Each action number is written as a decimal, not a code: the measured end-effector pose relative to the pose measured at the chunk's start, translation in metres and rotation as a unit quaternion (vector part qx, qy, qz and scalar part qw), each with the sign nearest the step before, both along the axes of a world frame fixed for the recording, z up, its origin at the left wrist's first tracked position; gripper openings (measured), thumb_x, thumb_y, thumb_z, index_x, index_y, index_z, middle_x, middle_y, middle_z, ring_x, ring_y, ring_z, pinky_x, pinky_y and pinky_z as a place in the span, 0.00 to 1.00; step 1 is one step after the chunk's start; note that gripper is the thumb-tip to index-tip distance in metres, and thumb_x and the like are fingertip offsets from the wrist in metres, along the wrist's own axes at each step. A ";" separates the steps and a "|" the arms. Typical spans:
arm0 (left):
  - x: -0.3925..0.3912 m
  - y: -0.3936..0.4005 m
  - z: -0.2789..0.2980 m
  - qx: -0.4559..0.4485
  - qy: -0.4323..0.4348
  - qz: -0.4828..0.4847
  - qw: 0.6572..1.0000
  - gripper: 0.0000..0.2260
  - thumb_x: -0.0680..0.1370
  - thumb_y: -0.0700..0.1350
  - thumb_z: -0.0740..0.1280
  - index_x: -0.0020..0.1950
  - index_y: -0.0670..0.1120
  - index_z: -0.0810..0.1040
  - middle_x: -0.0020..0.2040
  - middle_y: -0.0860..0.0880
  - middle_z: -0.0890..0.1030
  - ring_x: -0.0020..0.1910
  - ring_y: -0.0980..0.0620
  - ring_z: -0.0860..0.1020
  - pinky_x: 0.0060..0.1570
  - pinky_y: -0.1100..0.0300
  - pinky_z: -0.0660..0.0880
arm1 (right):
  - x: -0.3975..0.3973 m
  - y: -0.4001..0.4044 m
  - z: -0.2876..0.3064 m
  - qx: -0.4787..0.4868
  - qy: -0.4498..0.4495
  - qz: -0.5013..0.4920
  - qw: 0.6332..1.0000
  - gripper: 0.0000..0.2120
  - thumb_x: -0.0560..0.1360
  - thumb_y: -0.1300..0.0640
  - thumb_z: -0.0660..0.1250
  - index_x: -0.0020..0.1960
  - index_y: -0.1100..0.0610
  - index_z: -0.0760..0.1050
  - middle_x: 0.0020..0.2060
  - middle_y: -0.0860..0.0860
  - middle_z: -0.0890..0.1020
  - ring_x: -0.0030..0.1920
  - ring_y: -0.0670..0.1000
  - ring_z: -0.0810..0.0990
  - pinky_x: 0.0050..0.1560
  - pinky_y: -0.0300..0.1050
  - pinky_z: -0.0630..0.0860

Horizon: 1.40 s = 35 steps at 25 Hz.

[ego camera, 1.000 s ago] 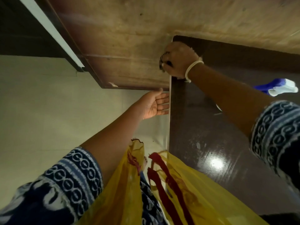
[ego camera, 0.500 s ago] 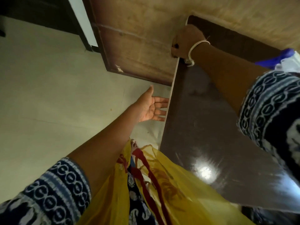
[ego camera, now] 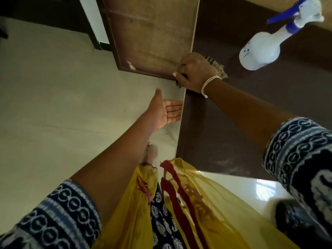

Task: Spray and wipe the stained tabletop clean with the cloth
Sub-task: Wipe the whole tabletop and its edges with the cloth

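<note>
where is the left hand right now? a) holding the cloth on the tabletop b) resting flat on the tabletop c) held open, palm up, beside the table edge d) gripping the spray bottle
c: the left hand is open, palm up, at the tabletop edge.

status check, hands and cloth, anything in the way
Right hand grips cloth at tabletop edge. Left hand open, palm up beside edge. Spray bottle stands clear.

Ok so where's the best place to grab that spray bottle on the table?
Grip the spray bottle round its narrow neck just below the blue trigger head, coming from the near side. It stands upright on the tabletop with open space around it, and the neck probably suits curled fingers better than the wide body.
</note>
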State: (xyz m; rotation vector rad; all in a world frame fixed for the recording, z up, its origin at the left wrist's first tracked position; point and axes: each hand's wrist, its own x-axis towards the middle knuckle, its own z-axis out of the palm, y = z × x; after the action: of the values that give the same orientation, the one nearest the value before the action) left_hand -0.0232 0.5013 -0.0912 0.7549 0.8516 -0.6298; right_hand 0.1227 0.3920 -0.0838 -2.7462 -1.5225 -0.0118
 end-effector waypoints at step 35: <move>-0.202 -0.176 0.028 0.246 -0.129 -0.050 0.959 0.15 0.83 0.42 0.58 0.70 0.45 0.69 0.67 0.46 0.75 0.64 0.46 0.76 0.59 0.49 0.74 | -0.285 -0.285 -0.018 0.118 0.052 -0.178 0.976 0.09 0.75 0.64 0.69 0.51 0.56 0.85 0.66 0.53 0.77 0.68 0.55 0.73 0.69 0.42 0.65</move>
State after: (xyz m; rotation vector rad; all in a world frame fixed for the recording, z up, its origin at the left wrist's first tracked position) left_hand -0.2252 0.3249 -0.0628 1.3093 0.7356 -0.3946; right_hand -0.1620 0.1072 -0.1013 -2.7333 -0.9220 -0.0459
